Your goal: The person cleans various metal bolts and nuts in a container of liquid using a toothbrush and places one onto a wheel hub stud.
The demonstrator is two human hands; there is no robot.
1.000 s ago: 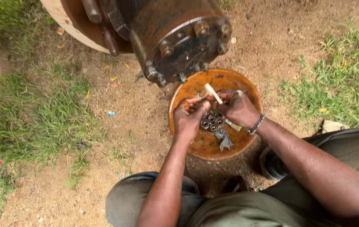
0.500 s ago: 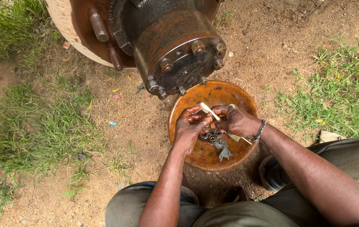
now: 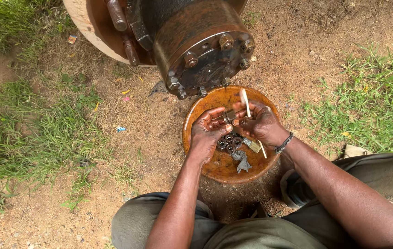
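Rusty nut (image 3: 229, 115) pinched in our left hand (image 3: 208, 133); right hand (image 3: 261, 123) brushes it; several nuts (image 3: 229, 142) in the pan (image 3: 215, 168) left.

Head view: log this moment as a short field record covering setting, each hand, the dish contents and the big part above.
setting: bare dirt ground with grass patches
left hand: holds a small metal nut over the dish
right hand: grips a pale thin stick, tip by the nut
dish: round, rusty orange, holds loose nuts and a grey rag scrap
above: rusty wheel hub with studs
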